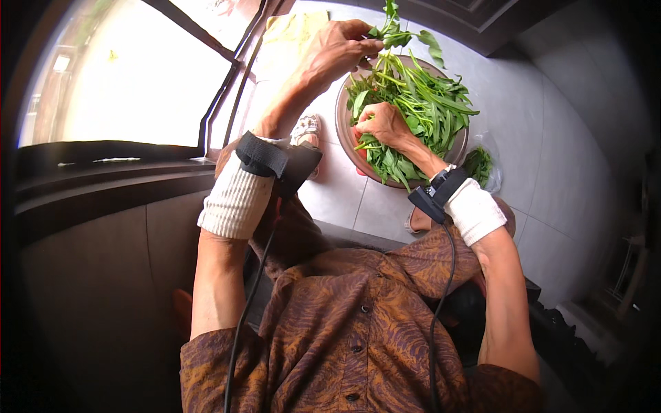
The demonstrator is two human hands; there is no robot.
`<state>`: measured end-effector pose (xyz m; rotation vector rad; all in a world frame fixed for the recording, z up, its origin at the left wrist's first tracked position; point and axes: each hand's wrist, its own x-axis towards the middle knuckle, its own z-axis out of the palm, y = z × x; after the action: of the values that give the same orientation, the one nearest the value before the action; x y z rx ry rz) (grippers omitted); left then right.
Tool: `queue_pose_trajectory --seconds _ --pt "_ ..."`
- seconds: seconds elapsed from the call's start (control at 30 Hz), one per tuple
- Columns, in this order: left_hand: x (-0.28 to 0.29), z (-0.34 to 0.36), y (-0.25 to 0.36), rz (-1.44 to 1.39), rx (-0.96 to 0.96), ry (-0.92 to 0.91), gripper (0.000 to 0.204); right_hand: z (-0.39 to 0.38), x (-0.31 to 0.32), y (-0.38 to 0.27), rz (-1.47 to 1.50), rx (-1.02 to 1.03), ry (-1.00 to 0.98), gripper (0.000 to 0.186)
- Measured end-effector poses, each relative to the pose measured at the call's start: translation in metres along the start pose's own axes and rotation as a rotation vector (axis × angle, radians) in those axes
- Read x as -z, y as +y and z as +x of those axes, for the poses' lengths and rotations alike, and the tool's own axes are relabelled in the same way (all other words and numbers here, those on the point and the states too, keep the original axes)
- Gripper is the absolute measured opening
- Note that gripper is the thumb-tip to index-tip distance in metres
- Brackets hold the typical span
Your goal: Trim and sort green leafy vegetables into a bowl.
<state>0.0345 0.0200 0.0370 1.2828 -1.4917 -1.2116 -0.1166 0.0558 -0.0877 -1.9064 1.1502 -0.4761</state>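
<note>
My left hand (pixel 344 49) is raised over the far left rim of a round brown basin (pixel 342 129). Its fingers pinch a leafy water spinach sprig (pixel 394 36), whose leaves stick up and to the right. A heap of water spinach (pixel 434 103), long green stems with narrow leaves, fills the basin. My right hand (pixel 385 124) is low at the heap's left side, fingers closed together. Whatever they may hold is hidden among the leaves. Something red (pixel 358 134) shows beside those fingertips, partly covered.
A clear plastic bag (pixel 493 168) with more greens lies right of the basin on the pale tiled floor (pixel 509 110). A yellowish cloth or mat (pixel 292 31) is at the far left. My sandalled foot (pixel 308 129) stands left of the basin. A dark-framed glass door (pixel 206 131) borders the left.
</note>
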Motion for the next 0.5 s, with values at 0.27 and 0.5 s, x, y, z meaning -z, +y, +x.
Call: queue_pose_trajectory --seconds 0.27,0.5 --pt "0.006 -0.005 0.006 -0.448 0.132 -0.185 0.021 -0.011 0.053 -0.050 0.259 -0.143 0.002 0.015" --pt "-0.012 -0.012 0.001 -0.197 -0.340 -0.257 0.027 -0.036 0.113 -0.078 0.286 -0.154 0.200 0.017"
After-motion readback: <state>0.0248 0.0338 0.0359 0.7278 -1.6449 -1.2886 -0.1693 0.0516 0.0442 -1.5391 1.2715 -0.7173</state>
